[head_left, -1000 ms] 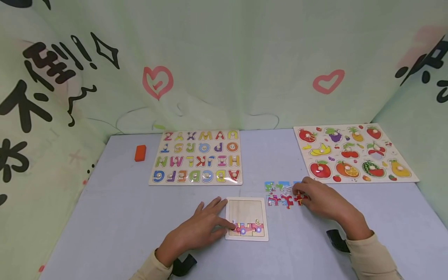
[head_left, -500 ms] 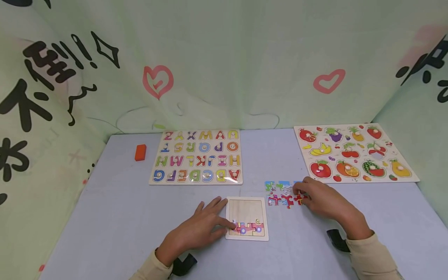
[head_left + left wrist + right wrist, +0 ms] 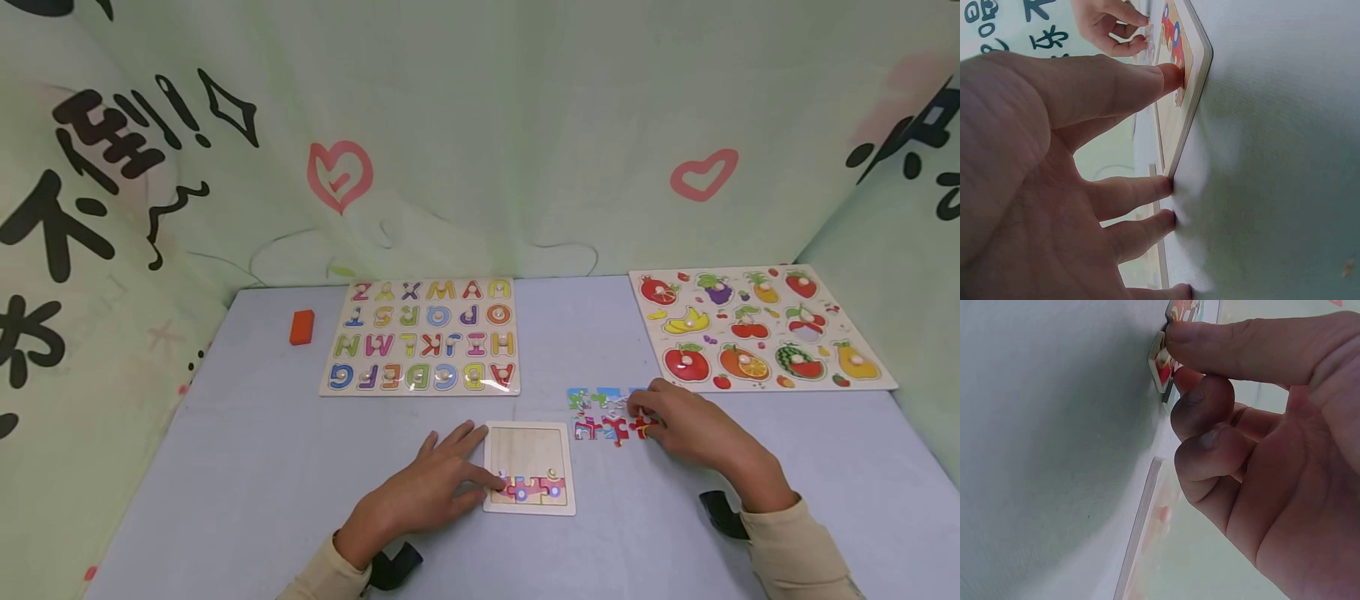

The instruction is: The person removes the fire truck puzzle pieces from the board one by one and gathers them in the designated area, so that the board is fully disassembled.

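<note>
The upper right of the loose puzzle pieces (image 3: 615,429) is covered by the right hand (image 3: 697,429), whose grip is pinched on a red puzzle piece (image 3: 641,427), with the fingers curled; in the right wrist view that piece is seen only in part behind the fingertips, and its full picture cannot be made out. The left end of the joined strip (image 3: 534,489) in the wooden tray (image 3: 525,450) is hidden by the thumb of the left hand (image 3: 431,483), whose grip is spread apart, the thumb being rested on the strip and a fingertip set near the tray's upper left corner. Both sleeves (image 3: 798,550) are cut off by the lower edge of the frame. The tray is placed at lower centre, just beside the loose pieces at its upper right; its upper part is seen as plain wood. Wide stretches of counter (image 3: 247,483) are shown at lower left and between the forearms. The alphabet board (image 3: 408,331) is set toward the back at centre left, with the orange block (image 3: 302,327) near it; the fruit board (image 3: 731,340) is laid at right, just behind the right hand. The pale bluish counter is enclosed by green-tinted curtains (image 3: 450,167), marked with pink hearts (image 3: 340,208) and black lettering (image 3: 52,225), which is cropped at the frame's sides.
</note>
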### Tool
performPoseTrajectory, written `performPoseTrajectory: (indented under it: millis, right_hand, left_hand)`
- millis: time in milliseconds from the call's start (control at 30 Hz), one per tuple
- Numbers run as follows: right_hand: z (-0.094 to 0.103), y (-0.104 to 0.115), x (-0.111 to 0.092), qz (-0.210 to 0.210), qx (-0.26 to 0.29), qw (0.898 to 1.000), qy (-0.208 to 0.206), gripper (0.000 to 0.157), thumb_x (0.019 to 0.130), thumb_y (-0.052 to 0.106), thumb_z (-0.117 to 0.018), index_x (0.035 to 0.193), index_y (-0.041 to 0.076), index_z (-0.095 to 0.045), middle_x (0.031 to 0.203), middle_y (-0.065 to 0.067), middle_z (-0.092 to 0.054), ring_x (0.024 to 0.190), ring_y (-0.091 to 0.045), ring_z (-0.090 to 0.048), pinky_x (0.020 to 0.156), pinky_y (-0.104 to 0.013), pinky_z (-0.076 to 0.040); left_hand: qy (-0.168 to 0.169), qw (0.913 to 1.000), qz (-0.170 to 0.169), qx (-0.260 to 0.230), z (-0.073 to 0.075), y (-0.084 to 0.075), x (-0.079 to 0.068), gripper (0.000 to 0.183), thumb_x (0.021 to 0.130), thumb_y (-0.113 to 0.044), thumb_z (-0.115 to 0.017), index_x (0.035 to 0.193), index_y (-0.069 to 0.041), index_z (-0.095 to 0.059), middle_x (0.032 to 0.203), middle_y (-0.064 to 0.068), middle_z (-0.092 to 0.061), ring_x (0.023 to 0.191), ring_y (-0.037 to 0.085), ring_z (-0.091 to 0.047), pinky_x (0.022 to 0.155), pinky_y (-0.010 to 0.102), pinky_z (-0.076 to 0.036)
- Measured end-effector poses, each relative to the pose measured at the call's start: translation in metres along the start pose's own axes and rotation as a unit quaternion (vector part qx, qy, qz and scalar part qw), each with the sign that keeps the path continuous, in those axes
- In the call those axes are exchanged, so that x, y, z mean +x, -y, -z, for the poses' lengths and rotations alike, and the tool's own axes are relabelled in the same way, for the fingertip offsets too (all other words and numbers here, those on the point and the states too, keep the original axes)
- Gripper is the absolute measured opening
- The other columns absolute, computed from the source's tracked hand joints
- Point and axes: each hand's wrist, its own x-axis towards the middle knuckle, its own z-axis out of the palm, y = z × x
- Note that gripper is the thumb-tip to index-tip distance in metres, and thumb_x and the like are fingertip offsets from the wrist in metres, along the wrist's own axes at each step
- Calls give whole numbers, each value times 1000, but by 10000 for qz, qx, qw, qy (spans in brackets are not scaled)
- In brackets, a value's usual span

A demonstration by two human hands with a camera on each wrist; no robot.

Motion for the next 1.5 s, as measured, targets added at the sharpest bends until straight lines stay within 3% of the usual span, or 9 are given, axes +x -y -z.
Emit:
performPoseTrajectory:
  millis: [1000,1133,1233,1400,1500]
  right_hand:
    - [2,6,-1,-129,-34,9999,36,27,85,1,-78,110,10,-72,92,-2,-56,81,-18,-54,66,-33,-51]
    - [7,27,-5,-74,-150,9996,-216,31,86,4,-79,117,8,-73,99,-6,-60,80,-17,-57,64,-30,-54]
    - [4,53,-7,290,-344,9975,-549,37,85,8,-82,121,8,-72,106,-8,-62,84,-18,-59,69,-34,-57]
    - [-23,103,-5,1092,-790,9896,-508,45,84,19,-85,124,8,-71,117,-10,-65,108,-28,-59,92,-48,-54]
    - [-41,128,-2,1550,-1059,9813,-436,44,83,26,-85,122,9,-71,120,-10,-65,113,-30,-57,93,-49,-52]
  left_hand:
    - [-33,9999,-40,113,2,0,-1,25,96,-17,-71,117,-28,-80,160,14,-40,152,36,-26,115,72,-20]
    - [-37,9999,-58,98,1,0,0,25,96,-16,-71,117,-28,-80,160,14,-40,152,36,-25,115,71,-20]
    - [-38,9999,-58,102,1,0,0,25,96,-16,-71,116,-28,-80,160,14,-40,152,36,-26,115,71,-20]
    - [34,9999,-12,162,1,0,1,25,96,-18,-71,116,-30,-80,160,13,-40,152,36,-25,114,72,-21]
    - [71,9998,-42,195,1,0,1,25,96,-20,-71,117,-31,-79,161,12,-39,153,35,-25,114,72,-21]
